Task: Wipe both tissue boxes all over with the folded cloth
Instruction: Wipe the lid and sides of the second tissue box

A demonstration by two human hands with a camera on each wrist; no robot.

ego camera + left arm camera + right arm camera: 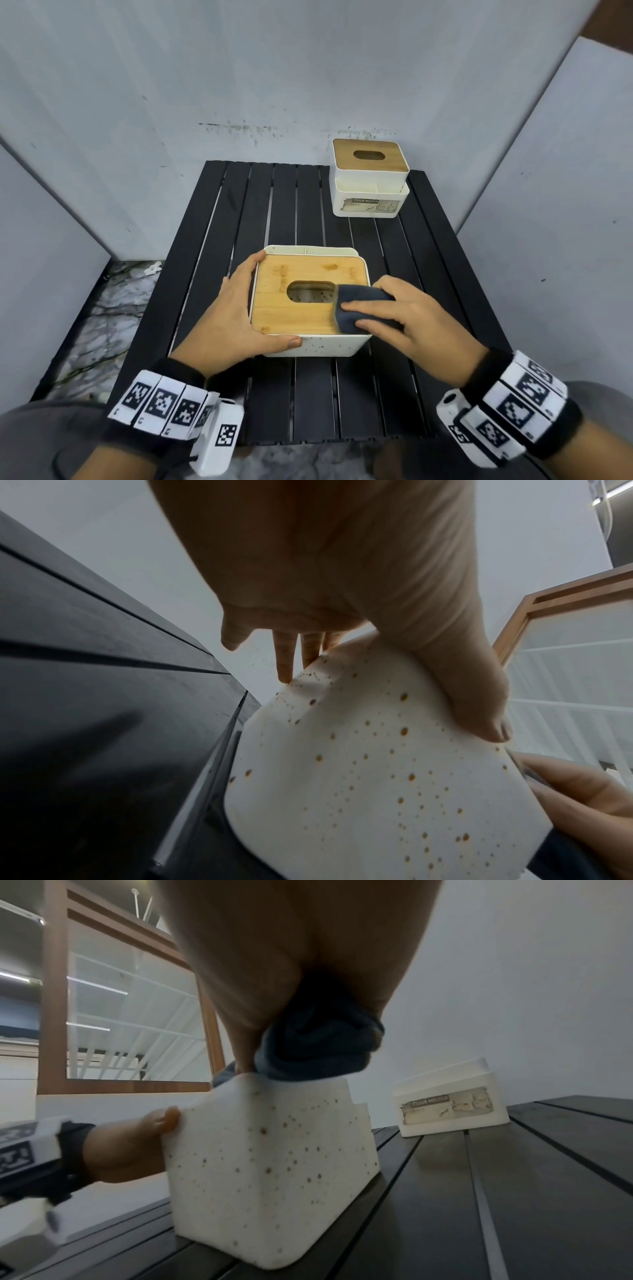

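A white tissue box (322,346) with a wooden lid (274,308) stands near the table's middle, its sides speckled with brown spots (274,1164). My left hand (236,318) grips its left corner, thumb on the front wall, fingers along the left side (284,666). My right hand (407,315) presses a folded dark grey cloth (356,310) onto the lid's right part, beside the oval opening; the cloth (318,1047) bunches under the palm. A second tissue box (370,178) with a label stands at the far right.
The black slatted table (308,212) sits between grey wall panels (102,102). A marbled floor (102,308) shows at the left. Open table surface lies between the two boxes and in front of the near box.
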